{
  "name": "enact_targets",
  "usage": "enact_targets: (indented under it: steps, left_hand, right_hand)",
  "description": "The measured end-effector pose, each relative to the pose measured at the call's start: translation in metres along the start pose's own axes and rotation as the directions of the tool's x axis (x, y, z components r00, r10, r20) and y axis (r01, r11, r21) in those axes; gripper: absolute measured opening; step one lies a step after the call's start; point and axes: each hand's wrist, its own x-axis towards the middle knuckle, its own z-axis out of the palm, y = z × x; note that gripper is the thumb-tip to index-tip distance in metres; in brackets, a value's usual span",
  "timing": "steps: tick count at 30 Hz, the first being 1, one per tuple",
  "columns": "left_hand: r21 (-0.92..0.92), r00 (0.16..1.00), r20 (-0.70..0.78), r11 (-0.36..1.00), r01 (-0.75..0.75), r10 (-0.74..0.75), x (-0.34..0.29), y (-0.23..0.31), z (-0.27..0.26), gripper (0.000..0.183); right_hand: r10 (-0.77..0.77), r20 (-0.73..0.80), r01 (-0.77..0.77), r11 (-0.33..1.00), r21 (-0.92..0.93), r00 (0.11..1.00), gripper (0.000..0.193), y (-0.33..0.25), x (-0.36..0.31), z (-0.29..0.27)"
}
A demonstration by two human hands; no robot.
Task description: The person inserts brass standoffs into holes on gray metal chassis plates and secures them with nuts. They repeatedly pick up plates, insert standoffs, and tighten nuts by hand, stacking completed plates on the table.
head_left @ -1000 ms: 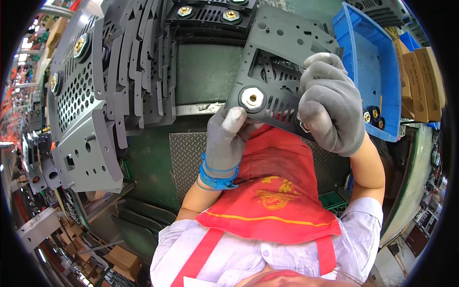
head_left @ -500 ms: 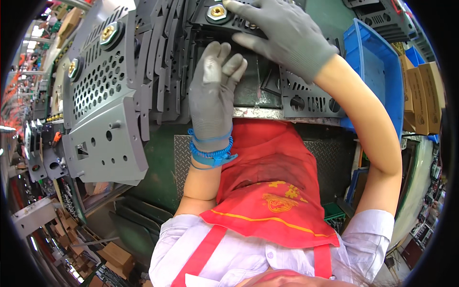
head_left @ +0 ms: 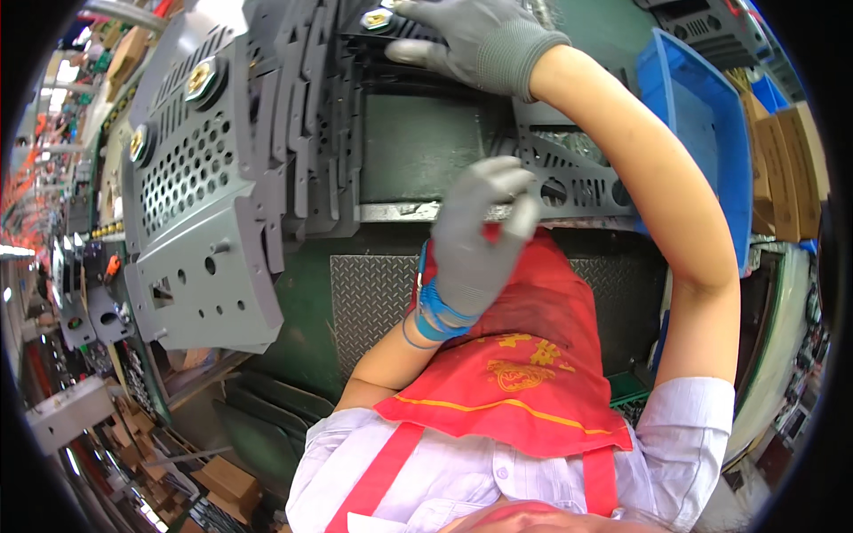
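My right hand point(head_left: 484, 44), in a grey glove, is at the upper middle, gripping a dark metal panel point(head_left: 355, 40) with its thumb along the near side. A brass nut with a hexagonal seat point(head_left: 377, 19) shows on the panel just left of the fingers; the far fingertips are cut off by the frame. My left hand point(head_left: 480, 235), gloved too, hovers in front of the table edge over the red apron. Its thumb stands apart from half-curled, slightly blurred fingers, with nothing visible between them. A blue coiled cord point(head_left: 435, 311) circles that wrist.
Grey perforated plates point(head_left: 191, 178) with brass fittings stand in a dense stack at left. A grey plate with slots and round holes point(head_left: 577, 186) lies at the table's front edge. Right of it stands a blue bin point(head_left: 702, 133), beside cardboard boxes point(head_left: 786, 169).
My left hand has dropped away from the panel, toward me and to the right. My right hand has shifted left and away, and the panel with the brass nut has shifted left with it.
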Motion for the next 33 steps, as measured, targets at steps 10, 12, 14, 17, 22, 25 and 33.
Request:
enact_targets:
  steps: [10, 12, 14, 17, 22, 25, 33]
  left_hand:
    - [0.362, 0.858, 0.360, 0.792, -0.491, 0.367, 0.008, -0.013, 0.034, 0.018]
    - [0.372, 0.852, 0.352, 0.777, -0.508, 0.388, 0.010, -0.009, 0.020, 0.014]
    - [0.395, 0.847, 0.396, 0.766, -0.507, 0.356, 0.009, -0.015, 0.008, 0.015]
    - [0.447, 0.863, 0.380, 0.751, -0.487, 0.333, 0.010, -0.026, 0.006, 0.018]
    - [0.466, 0.865, 0.389, 0.742, -0.483, 0.318, 0.010, -0.021, 0.014, 0.023]
    - [0.428, 0.857, 0.388, 0.758, -0.493, 0.338, 0.008, -0.008, 0.011, 0.024]
    - [0.145, 0.828, 0.272, 0.830, -0.538, 0.490, 0.005, 0.032, 0.027, 0.032]
  right_hand:
    - [0.263, 0.205, -0.239, 0.962, -0.133, 0.943, 0.040, 0.118, -0.156, -0.139]
    - [0.400, 0.429, -0.339, 0.916, -0.214, 0.810, 0.046, 0.155, -0.209, -0.147]
    - [0.475, 0.638, -0.416, 0.873, -0.255, 0.606, 0.052, 0.138, -0.228, -0.144]
    - [0.446, 0.638, -0.558, 0.830, -0.032, 0.628, 0.056, 0.114, -0.243, -0.127]
    - [0.395, 0.603, -0.560, 0.821, 0.107, 0.694, 0.046, 0.104, -0.240, -0.108]
    - [0.441, 0.265, -0.472, 0.880, 0.063, 0.858, 0.044, 0.103, -0.254, -0.112]
    - [-0.011, 0.217, -0.175, 0.550, 0.817, 0.976, 0.053, 0.030, -0.231, -0.114]
